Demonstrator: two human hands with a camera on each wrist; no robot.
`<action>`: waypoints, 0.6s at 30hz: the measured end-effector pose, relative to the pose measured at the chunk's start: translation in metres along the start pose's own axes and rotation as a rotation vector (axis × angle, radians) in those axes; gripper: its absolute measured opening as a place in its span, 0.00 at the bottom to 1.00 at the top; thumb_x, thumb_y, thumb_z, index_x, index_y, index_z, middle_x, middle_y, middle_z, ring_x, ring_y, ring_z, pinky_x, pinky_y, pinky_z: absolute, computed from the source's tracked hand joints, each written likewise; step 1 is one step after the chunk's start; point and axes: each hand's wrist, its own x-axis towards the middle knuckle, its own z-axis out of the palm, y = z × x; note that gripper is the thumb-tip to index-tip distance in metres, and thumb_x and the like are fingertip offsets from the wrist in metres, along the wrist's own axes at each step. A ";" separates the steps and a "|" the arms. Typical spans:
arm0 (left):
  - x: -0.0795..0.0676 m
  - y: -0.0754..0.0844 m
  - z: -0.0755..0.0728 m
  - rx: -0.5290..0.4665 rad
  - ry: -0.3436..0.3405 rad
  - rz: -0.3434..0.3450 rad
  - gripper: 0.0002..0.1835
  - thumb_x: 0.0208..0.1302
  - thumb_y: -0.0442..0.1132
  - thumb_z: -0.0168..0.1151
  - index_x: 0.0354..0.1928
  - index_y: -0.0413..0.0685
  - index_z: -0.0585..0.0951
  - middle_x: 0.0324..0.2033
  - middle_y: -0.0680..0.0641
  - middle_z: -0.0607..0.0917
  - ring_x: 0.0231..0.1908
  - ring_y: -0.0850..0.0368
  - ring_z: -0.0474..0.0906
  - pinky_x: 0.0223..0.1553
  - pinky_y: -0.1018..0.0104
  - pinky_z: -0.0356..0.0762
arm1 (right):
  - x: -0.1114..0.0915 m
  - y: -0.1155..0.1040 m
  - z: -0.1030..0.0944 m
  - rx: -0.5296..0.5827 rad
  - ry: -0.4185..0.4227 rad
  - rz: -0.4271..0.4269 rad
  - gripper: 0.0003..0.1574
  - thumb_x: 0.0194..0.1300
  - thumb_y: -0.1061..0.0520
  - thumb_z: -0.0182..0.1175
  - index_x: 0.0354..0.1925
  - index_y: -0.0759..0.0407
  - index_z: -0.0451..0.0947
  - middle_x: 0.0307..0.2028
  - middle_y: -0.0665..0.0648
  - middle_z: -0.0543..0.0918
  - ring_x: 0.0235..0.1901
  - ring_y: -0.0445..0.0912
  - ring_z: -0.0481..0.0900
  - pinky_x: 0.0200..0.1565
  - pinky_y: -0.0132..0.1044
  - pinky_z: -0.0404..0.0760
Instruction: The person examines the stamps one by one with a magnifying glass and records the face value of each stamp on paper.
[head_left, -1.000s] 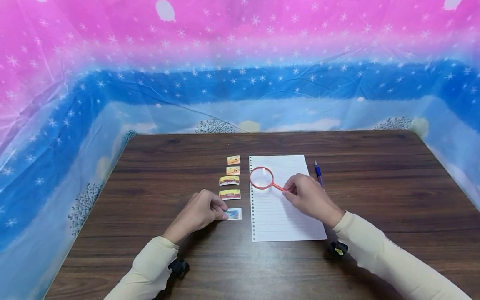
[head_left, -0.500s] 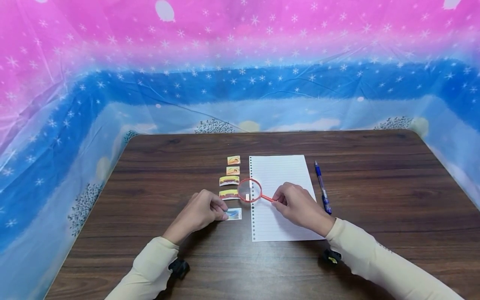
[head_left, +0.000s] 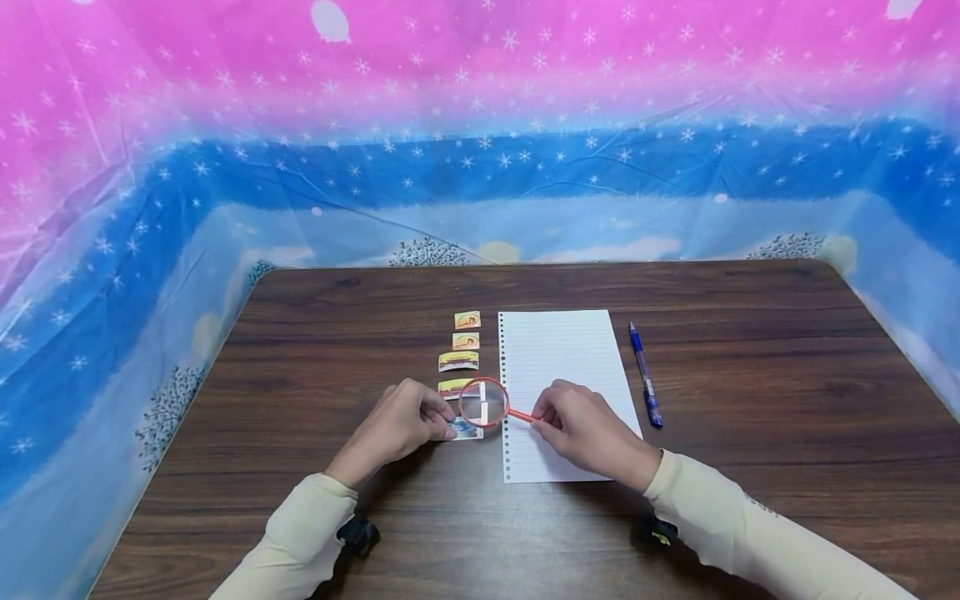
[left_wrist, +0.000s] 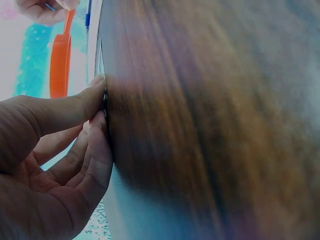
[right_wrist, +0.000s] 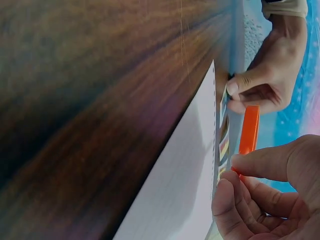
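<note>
My left hand pinches the left end of a blue-and-white stamp between thumb and fingers, with the stamp low at the tabletop. In the left wrist view the thumb and fingertips meet at its edge. My right hand holds a red magnifying glass by its thin handle, thumb against curled fingers. The lens hangs over the upper part of the blue stamp and the right end of a yellow-and-red stamp. From the right wrist, the lens frame shows edge-on, near the left hand.
Above lie another yellow-and-red stamp and two small orange stamps, in one column. A lined, hole-punched sheet lies beneath the right hand. Right of it is a blue pen. A patterned cloth hangs behind the wooden table.
My right hand has brought the magnifying glass left and toward me, from over the sheet to over the stamps. The left hand and the blue stamp have stayed in place.
</note>
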 end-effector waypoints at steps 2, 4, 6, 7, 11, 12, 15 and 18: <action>0.000 0.000 0.000 -0.002 0.001 0.004 0.06 0.53 0.30 0.77 0.27 0.48 0.89 0.21 0.57 0.84 0.25 0.64 0.78 0.31 0.67 0.77 | -0.001 -0.002 0.001 -0.003 -0.012 0.002 0.05 0.62 0.65 0.70 0.31 0.60 0.83 0.26 0.47 0.76 0.27 0.38 0.72 0.30 0.31 0.74; 0.000 0.000 0.000 -0.005 0.002 0.006 0.06 0.53 0.30 0.78 0.27 0.48 0.89 0.21 0.57 0.84 0.25 0.64 0.78 0.31 0.67 0.77 | -0.003 -0.003 0.002 -0.009 -0.021 -0.001 0.05 0.62 0.65 0.70 0.32 0.59 0.83 0.26 0.47 0.76 0.27 0.38 0.72 0.30 0.31 0.74; 0.000 0.000 0.000 -0.008 0.004 0.007 0.07 0.52 0.30 0.78 0.27 0.48 0.89 0.21 0.57 0.84 0.25 0.65 0.78 0.31 0.68 0.77 | -0.004 -0.004 0.004 -0.014 -0.027 -0.010 0.04 0.62 0.65 0.70 0.32 0.59 0.83 0.27 0.46 0.76 0.26 0.37 0.72 0.29 0.31 0.74; 0.000 0.000 0.000 -0.009 0.005 0.007 0.07 0.52 0.30 0.78 0.27 0.48 0.89 0.21 0.57 0.84 0.25 0.65 0.78 0.31 0.68 0.77 | -0.005 -0.004 0.004 -0.015 -0.029 -0.015 0.04 0.62 0.65 0.70 0.32 0.59 0.83 0.27 0.46 0.76 0.26 0.37 0.72 0.29 0.31 0.74; 0.000 0.000 0.000 -0.006 0.003 0.011 0.07 0.52 0.30 0.78 0.26 0.49 0.88 0.20 0.57 0.83 0.24 0.65 0.77 0.31 0.68 0.76 | -0.007 -0.004 0.006 -0.013 -0.032 -0.035 0.05 0.62 0.65 0.70 0.32 0.59 0.83 0.27 0.47 0.76 0.27 0.37 0.72 0.30 0.30 0.74; 0.000 0.000 0.000 -0.004 0.003 0.013 0.07 0.53 0.29 0.77 0.26 0.49 0.88 0.20 0.57 0.83 0.24 0.65 0.77 0.31 0.68 0.76 | -0.007 -0.004 0.007 -0.012 -0.032 -0.038 0.05 0.62 0.65 0.70 0.32 0.59 0.83 0.27 0.47 0.76 0.27 0.37 0.72 0.30 0.30 0.74; 0.000 0.000 0.000 -0.001 0.001 0.015 0.07 0.53 0.29 0.77 0.26 0.49 0.89 0.20 0.57 0.84 0.25 0.65 0.78 0.32 0.68 0.77 | -0.008 -0.003 0.008 -0.012 -0.032 -0.046 0.05 0.61 0.66 0.70 0.32 0.59 0.83 0.27 0.47 0.76 0.28 0.37 0.73 0.31 0.30 0.74; 0.000 0.000 -0.001 -0.001 0.000 0.012 0.07 0.53 0.29 0.76 0.27 0.49 0.89 0.21 0.58 0.84 0.25 0.66 0.78 0.31 0.68 0.77 | -0.009 -0.003 0.009 -0.010 -0.032 -0.057 0.05 0.61 0.66 0.70 0.32 0.60 0.83 0.27 0.47 0.76 0.28 0.37 0.73 0.30 0.30 0.74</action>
